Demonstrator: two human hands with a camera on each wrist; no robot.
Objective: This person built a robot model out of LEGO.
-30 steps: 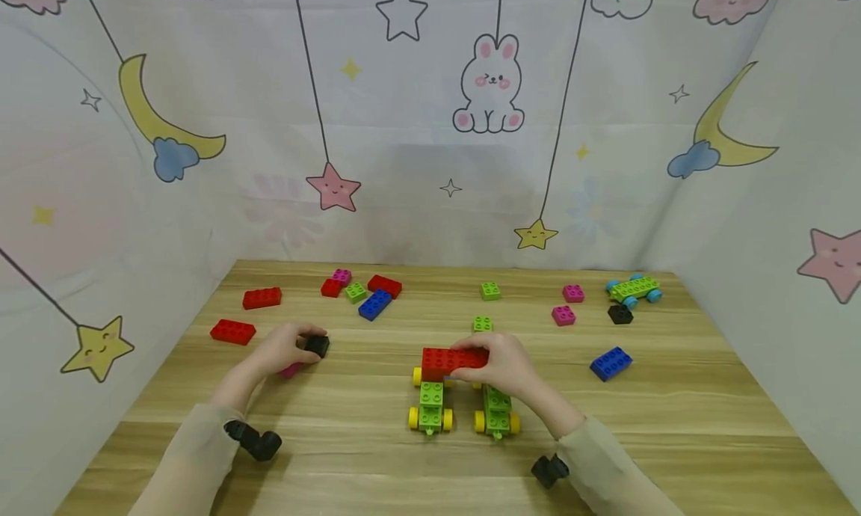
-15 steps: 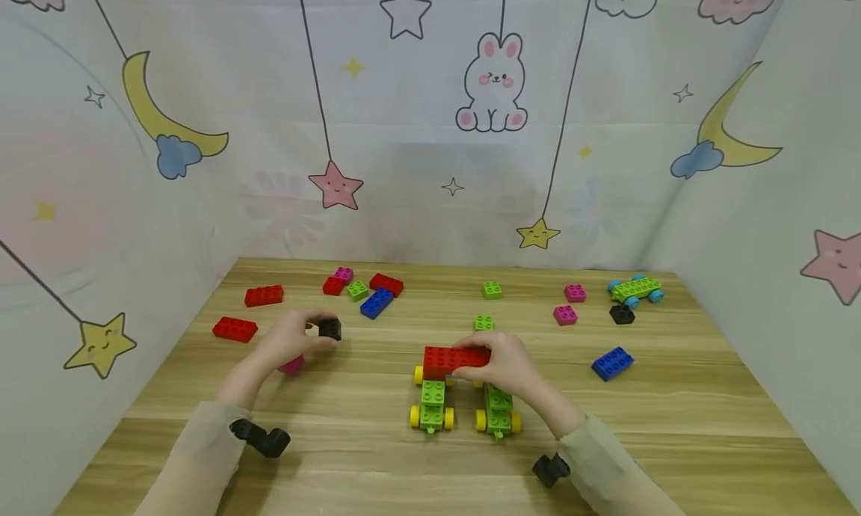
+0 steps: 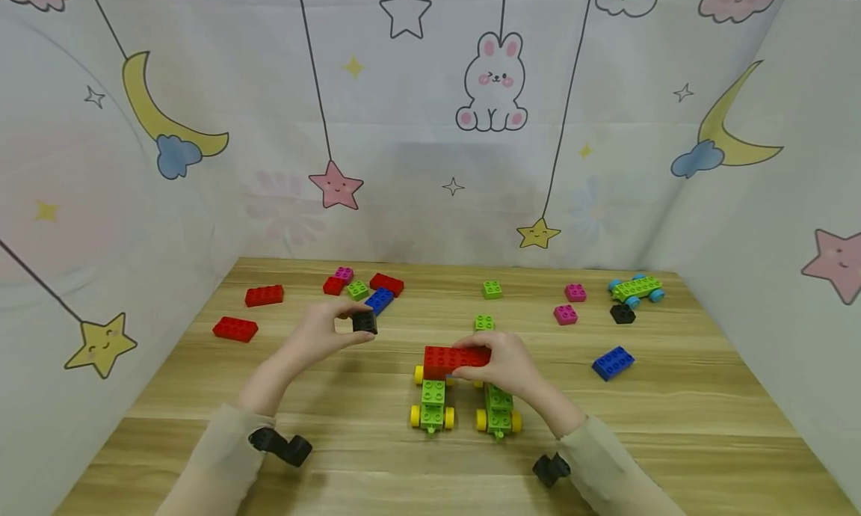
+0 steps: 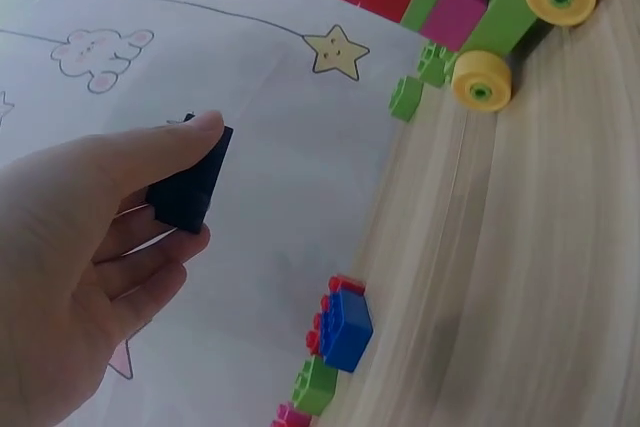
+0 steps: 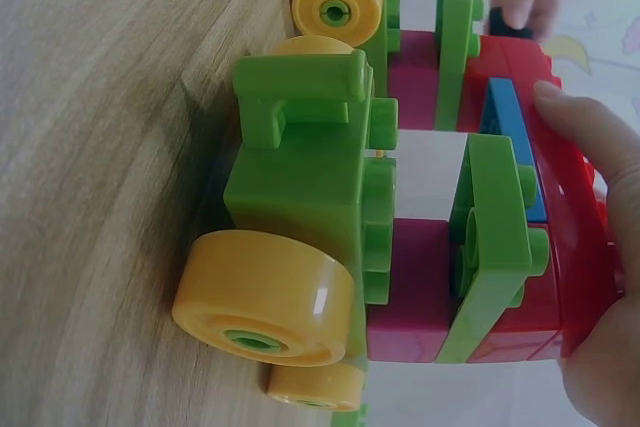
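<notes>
Between thumb and fingers, my left hand (image 3: 316,336) pinches a small black brick (image 3: 365,321) above the table, left of the built model. My right hand (image 3: 504,363) grips the long red bricks (image 3: 440,360) that span the model's top. Underneath are two green wheeled bases, the left base (image 3: 432,407) and the right base (image 3: 498,411), with yellow wheels. The right wrist view shows a magenta brick (image 5: 408,282) on each base and a blue brick (image 5: 512,137) under the red ones. My right palm hides part of the red top.
At the back left lie a blue brick (image 3: 380,301), a green brick (image 3: 358,290) and several red ones. To the right are a blue brick (image 3: 613,363), pink bricks (image 3: 566,315), a black brick (image 3: 622,314) and a green car base (image 3: 636,288) with blue wheels. A patterned cloth (image 3: 430,202) hangs behind.
My left hand has lifted the black brick and carried it right, toward the model. The pink brick by that hand is now hidden behind the arm. My right hand stays on the red bricks.
</notes>
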